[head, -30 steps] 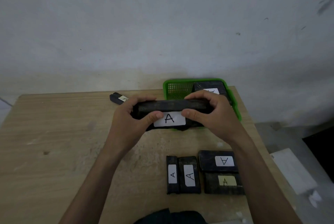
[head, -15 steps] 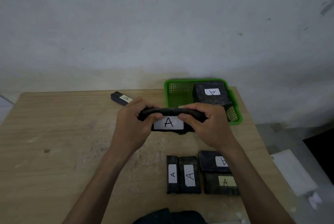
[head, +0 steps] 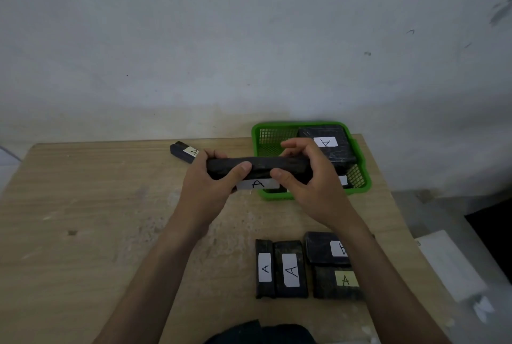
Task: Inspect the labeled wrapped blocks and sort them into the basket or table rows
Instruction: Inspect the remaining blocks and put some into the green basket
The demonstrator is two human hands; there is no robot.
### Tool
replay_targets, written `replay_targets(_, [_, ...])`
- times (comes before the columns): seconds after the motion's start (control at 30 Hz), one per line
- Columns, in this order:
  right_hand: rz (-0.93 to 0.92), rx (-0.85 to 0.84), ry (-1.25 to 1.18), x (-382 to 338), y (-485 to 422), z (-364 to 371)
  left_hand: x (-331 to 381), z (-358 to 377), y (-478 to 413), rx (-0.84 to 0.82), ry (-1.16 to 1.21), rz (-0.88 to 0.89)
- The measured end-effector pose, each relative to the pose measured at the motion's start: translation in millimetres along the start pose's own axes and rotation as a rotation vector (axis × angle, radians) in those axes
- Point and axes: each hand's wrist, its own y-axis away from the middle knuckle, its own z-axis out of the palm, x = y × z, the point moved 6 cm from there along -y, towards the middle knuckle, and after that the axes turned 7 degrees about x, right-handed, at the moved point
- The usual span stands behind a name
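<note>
Wooden table surface: nearest the viewer, four labeled black blocks lie grouped. Above mid-table, left hand and right hand each clasp one end of a wrapped block, label "A" facing the viewer. Beyond, green basket contains further blocks; small block lies at far edge.

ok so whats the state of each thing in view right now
long black wrapped block: held off the table by both hands, label A facing the camera
left hand: gripping its left end
right hand: gripping its right end
green plastic mesh basket: holds wrapped blocks
four black wrapped blocks: lying grouped on the table
</note>
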Motion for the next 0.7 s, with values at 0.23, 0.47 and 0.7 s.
replay_targets(0.23, [0.276, 0.041, -0.086, 19.3, 0.7, 9.4, 9.6, -1.2, 3.3, 0.119, -0.158, 0.231])
replay_targets(0.47, [0.26, 0.135, -0.027, 14.6, 1.9, 4.8, 5.9, 0.1, 8.5, 0.159, -0.145, 0.287])
replay_targets(0.7, [0.232, 0.223, 0.006, 5.9, 4.1, 5.4, 0.9, -2.4, 12.3, 0.224, -0.181, 0.32])
